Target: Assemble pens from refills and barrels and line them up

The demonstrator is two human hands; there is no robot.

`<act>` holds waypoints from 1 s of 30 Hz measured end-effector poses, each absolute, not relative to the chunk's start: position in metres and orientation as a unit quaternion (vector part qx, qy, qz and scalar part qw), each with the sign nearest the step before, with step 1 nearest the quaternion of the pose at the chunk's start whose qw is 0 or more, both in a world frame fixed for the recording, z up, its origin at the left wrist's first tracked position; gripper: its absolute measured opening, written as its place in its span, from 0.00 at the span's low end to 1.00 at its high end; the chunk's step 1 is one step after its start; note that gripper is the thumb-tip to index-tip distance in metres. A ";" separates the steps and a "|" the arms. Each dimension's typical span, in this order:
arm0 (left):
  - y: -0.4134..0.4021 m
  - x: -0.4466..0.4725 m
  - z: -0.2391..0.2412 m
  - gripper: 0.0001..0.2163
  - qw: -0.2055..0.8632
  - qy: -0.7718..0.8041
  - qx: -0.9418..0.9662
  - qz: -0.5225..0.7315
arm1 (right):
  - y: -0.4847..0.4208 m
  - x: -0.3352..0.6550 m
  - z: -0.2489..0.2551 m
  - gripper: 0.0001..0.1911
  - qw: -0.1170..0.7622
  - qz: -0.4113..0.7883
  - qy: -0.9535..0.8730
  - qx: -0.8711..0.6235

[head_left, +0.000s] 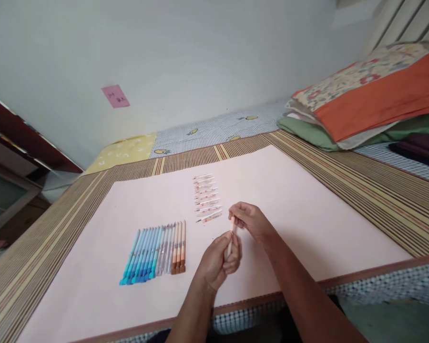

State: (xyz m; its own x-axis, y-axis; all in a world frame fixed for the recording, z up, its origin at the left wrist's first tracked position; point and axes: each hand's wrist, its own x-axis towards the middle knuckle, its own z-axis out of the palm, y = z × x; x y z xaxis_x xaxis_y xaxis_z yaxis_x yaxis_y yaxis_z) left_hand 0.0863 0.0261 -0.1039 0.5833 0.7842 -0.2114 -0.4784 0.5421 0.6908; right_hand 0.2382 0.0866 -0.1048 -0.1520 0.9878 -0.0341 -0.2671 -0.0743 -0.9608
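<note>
Fingers of the left hand [218, 259] are wrapping around the lower part of a slim pen [232, 223], holding it nearly upright, with a slight tilt, above the near part of a pale pink sheet [93, 267]. The right hand [253, 221] is bending its fingers, half closed, at the pen's upper end; whether they are truly pinching it, or gripping some small part there, the view is not telling.

For good work here, the left hand is best serving as the steady clamp, since a narrow, probably smooth barrel is likely to be slipping or rolling under a loose grip. The right hand is better working in line with the barrel, because sideways pressure is risking a bend or a skewed fit. Light fingertip force is probably sufficing, and the upper end is needing to stay in sight.

Beyond the hands, slender pieces [208, 196] are lying in a column, one above another, with small gaps between. To the left, blue pens [143, 252], clear pens [166, 247] and peach pens with brown ends [178, 245] are forming one close row. Both forearms are best staying clear of these, as a careless brush is likely to be scattering them.
</note>
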 end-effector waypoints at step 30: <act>0.028 0.080 -0.098 0.16 0.768 0.312 0.330 0.452 | 0.078 0.234 -0.106 0.18 0.423 0.669 -0.493 -0.359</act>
State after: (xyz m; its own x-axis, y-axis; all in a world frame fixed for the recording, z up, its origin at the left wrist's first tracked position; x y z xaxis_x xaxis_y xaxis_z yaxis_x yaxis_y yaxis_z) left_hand 0.0800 0.0276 -0.0982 0.3969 0.8999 -0.1809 -0.4887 0.3740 0.7882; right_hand 0.2340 0.0777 -0.1060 -0.3832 0.9215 -0.0635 -0.2120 -0.1547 -0.9650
